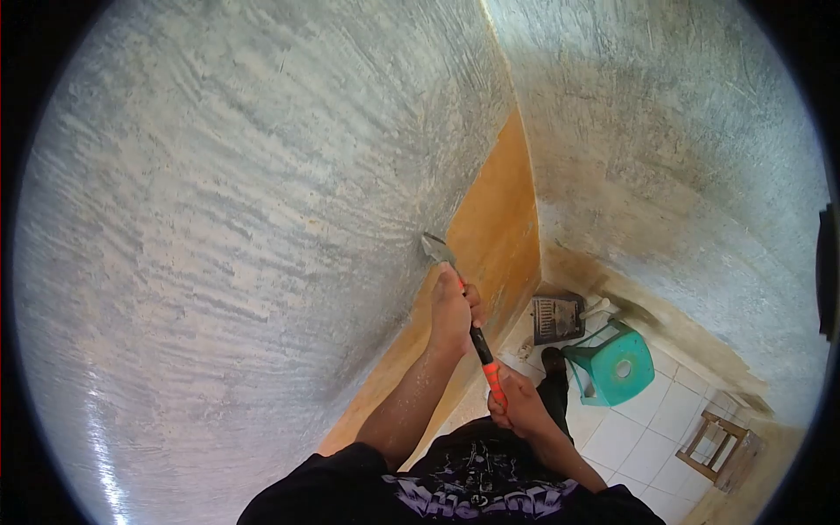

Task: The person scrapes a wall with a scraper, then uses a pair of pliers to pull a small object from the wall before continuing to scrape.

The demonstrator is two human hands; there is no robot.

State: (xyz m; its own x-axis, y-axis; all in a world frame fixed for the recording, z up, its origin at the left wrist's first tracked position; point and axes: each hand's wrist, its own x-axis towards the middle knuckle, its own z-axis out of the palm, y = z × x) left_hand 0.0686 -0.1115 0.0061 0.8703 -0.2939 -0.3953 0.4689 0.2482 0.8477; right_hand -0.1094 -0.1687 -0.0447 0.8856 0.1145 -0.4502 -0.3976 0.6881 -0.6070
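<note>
Rough grey plaster walls (219, 219) met at a corner above me, ochre-painted low down. At lower right, white floor tiles (643, 437) held a teal plastic stool (617, 367) and a wooden stool (722, 451).

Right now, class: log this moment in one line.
left hand: grips hammer | right hand: grips handle end | head on wall

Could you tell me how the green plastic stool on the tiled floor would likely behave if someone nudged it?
The green stool looks like thin moulded plastic, so it is probably light. Standing on smooth tiles, it would likely slide easily. Its splayed legs suggest it would tip only if pushed high up.
</note>
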